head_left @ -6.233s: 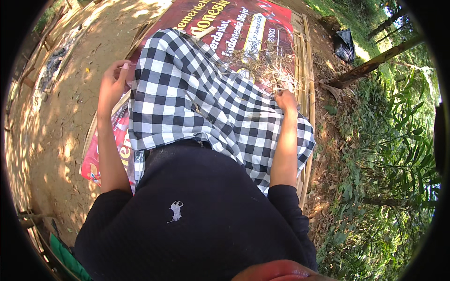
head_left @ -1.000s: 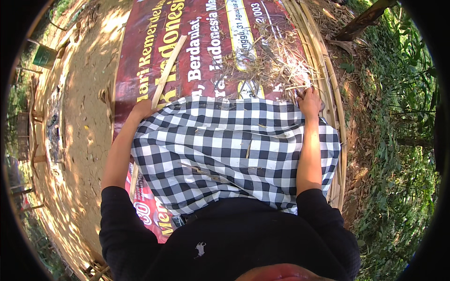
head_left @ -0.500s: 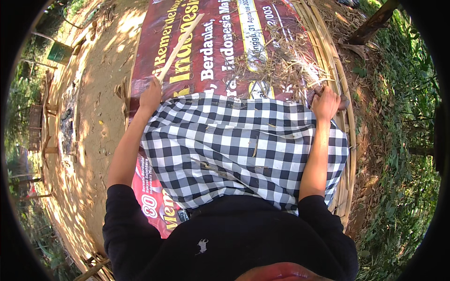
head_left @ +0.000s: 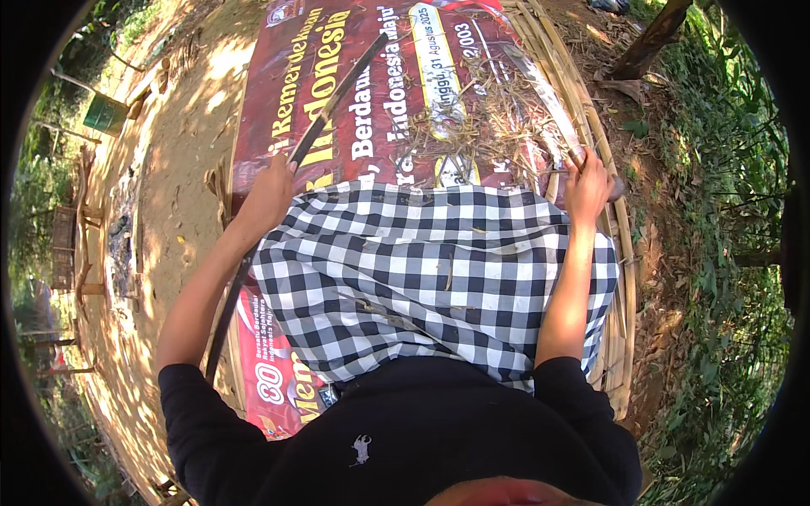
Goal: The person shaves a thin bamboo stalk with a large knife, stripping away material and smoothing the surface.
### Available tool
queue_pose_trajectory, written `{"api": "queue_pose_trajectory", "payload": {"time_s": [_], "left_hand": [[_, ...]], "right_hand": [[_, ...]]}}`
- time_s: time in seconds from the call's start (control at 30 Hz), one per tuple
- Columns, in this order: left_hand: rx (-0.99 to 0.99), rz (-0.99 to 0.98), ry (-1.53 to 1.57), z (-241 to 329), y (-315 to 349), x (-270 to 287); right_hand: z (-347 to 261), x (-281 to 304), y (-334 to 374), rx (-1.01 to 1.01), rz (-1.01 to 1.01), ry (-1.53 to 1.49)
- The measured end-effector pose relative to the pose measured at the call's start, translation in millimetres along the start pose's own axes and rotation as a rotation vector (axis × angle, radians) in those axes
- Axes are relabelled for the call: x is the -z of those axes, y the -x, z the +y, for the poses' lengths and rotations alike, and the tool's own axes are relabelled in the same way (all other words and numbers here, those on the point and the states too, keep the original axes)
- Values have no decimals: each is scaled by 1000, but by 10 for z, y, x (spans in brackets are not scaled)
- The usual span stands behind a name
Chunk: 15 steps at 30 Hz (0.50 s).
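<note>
My left hand (head_left: pixel 272 194) is closed round a long, thin bamboo strip (head_left: pixel 348 83), its dark side showing. The strip slants from the far middle back past my left forearm. My right hand (head_left: pixel 588 187) is closed on the handle of what looks like a long knife (head_left: pixel 547 94). Its pale blade points away over the banner, and the brown, rounded handle end shows beside my hand. A black-and-white checkered cloth (head_left: pixel 439 270) covers my lap between both forearms, with a few bits of debris on it.
Under me lies a dark red printed banner (head_left: pixel 257 135), littered with dry shavings (head_left: pixel 481 126) on its right. Bamboo poles (head_left: pixel 582 93) edge it at the right. Bare earth (head_left: pixel 190 169) spreads on the left; a wooden post (head_left: pixel 650 42) and green plants stand to the right.
The strip in my left hand showed a pale face before; now a dark length extends farther both ways. My left hand has come slightly nearer. The knife blade now shows more clearly.
</note>
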<state>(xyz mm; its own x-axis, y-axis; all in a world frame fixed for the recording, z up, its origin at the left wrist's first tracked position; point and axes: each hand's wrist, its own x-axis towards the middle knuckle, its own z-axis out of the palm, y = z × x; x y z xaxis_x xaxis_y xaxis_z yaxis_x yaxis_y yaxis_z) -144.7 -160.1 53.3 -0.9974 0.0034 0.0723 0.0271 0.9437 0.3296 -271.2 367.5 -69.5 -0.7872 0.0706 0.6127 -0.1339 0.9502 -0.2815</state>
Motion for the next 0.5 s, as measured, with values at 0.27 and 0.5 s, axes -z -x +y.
{"api": "queue_pose_trajectory", "payload": {"time_s": [0.27, 0.5], "left_hand": [[423, -332, 929, 513, 84, -413], [480, -424, 1433, 583, 151, -858]], "right_hand": [[-323, 116, -258, -1043, -759, -1654], [-713, 436, -23, -1344, -707, -2279]]}}
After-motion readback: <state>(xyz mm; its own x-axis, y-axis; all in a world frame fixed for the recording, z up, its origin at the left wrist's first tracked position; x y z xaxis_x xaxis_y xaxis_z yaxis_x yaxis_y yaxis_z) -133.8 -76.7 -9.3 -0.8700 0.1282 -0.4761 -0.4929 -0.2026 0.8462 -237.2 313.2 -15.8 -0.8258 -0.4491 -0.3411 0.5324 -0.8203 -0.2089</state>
